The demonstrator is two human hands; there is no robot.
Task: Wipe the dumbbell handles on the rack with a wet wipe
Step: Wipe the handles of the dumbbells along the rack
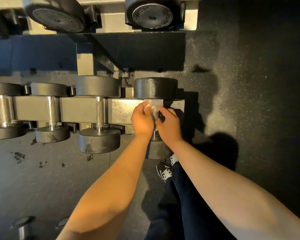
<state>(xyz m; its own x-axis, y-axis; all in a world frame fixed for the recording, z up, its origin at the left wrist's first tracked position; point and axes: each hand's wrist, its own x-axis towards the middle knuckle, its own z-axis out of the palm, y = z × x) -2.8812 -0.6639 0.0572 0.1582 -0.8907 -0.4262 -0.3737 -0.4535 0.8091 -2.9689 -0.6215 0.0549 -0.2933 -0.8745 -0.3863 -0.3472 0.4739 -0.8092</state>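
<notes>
Flooring of dark speckled rubber fills the whole 3 o'clock side of the view and gives the only wide open room beside the work point; scuffed patches mark it at 8 o'clock. The rack, a pale metal frame, runs from 9 o'clock to centre and ends just right of the last dumbbell, so its free edge borders the open floor. An upper tier at 12 o'clock carries two large dumbbell heads facing the viewer.

On the lower tier four dumbbells lie side by side, handles pointing toward the person. The end dumbbell, at centre, is the one being worked; its far head shows in full, its near head is partly hidden behind the wrists. The neighbouring dumbbell, at its 9 o'clock, has a bare knurled handle and stands apart from the hands.

Both forearms reach in from 6 o'clock. The left hand has its fingers curled round the white wet wipe at the far end of the end dumbbell's handle. The right hand, just beside it, is curled over the same handle; whether it also pinches the wipe cannot be told. A dark trouser leg and a black-and-white shoe stand on the floor below the hands.
</notes>
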